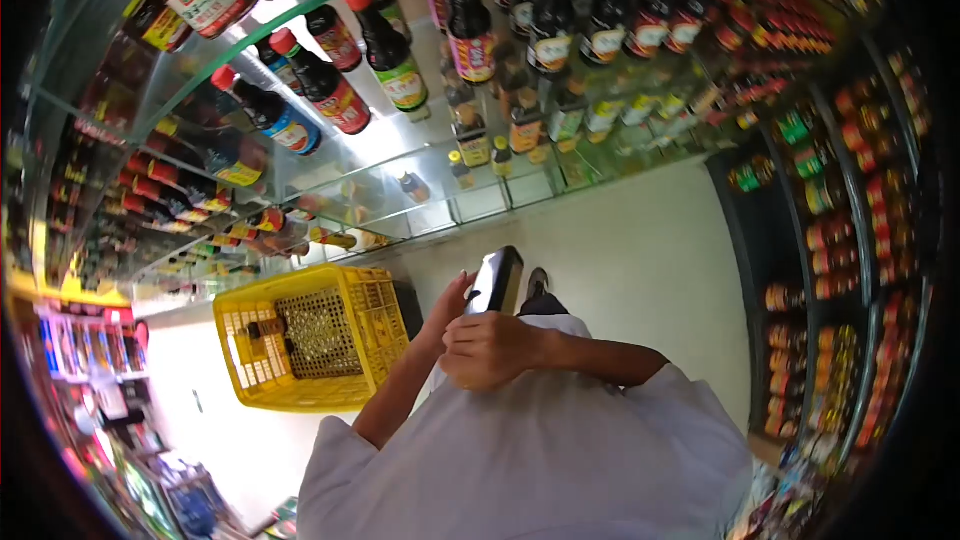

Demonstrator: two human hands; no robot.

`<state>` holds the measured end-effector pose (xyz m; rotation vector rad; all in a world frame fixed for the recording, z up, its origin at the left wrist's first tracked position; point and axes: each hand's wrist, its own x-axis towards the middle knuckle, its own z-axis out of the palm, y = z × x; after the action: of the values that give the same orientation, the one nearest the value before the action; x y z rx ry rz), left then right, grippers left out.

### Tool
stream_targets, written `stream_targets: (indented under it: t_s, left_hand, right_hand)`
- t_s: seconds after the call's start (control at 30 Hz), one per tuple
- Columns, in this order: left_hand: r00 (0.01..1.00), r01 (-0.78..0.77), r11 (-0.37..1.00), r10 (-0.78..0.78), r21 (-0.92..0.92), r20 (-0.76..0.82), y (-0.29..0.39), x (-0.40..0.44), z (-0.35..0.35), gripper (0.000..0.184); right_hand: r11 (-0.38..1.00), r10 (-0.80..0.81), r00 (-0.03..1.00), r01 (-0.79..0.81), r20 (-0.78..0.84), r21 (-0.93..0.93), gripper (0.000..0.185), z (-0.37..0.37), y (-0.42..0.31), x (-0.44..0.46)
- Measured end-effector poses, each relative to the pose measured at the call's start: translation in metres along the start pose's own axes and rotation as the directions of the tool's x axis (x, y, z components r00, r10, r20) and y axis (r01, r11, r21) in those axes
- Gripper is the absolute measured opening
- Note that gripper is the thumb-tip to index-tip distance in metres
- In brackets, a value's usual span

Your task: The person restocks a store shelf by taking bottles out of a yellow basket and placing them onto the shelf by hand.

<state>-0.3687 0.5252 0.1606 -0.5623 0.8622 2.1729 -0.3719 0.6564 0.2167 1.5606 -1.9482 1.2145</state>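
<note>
A dark phone-like device (496, 278) with a bright, reflecting face is held in front of the white shirt. My left hand (452, 308) is wrapped along its left side, with the fingers partly hidden. My right hand (486, 348) is closed at the lower end of the device, its fingers curled in; whether it grips the device or only touches it is hard to tell. Just left of my hands stands a yellow plastic crate (375, 325), with a few dark bottles (266, 328) inside.
Glass shelves (420, 145) with red-capped sauce bottles (395, 65) stretch across the front and left. Dark shelving (750, 270) with rows of jars (833, 230) stands at the right. Below lies the pale floor (650, 260), where a dark shoe (538, 280) shows.
</note>
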Motion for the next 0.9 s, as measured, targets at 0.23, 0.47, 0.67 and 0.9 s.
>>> stream_targets:
  t_s: [0.23,0.47,0.67,0.9]
  left_hand:
    - [0.82,-0.177,0.294,0.571,0.939,-0.024,-0.039,0.073,-0.147,0.044]
    - [0.702,-0.572,0.732,0.671,0.37,-0.241,0.046,0.103,-0.108,0.02]
    - [0.857,-0.406,0.878,0.462,0.253,-0.228,0.117,0.167,-0.131,0.036]
    - [0.886,-0.364,0.879,0.429,0.31,-0.176,0.164,0.239,-0.169,0.053]
  right_hand:
    - [0.914,-0.405,0.884,0.389,0.232,0.115,0.008,0.038,0.071,-0.024]
    - [0.994,-0.026,0.977,0.047,0.212,-0.097,0.041,0.041,0.124,-0.024]
    - [0.9,0.325,0.933,-0.256,0.152,-0.353,0.055,0.08,0.172,-0.045]
    - [0.853,0.419,0.902,-0.355,0.099,-0.382,0.061,0.098,0.23,-0.036]
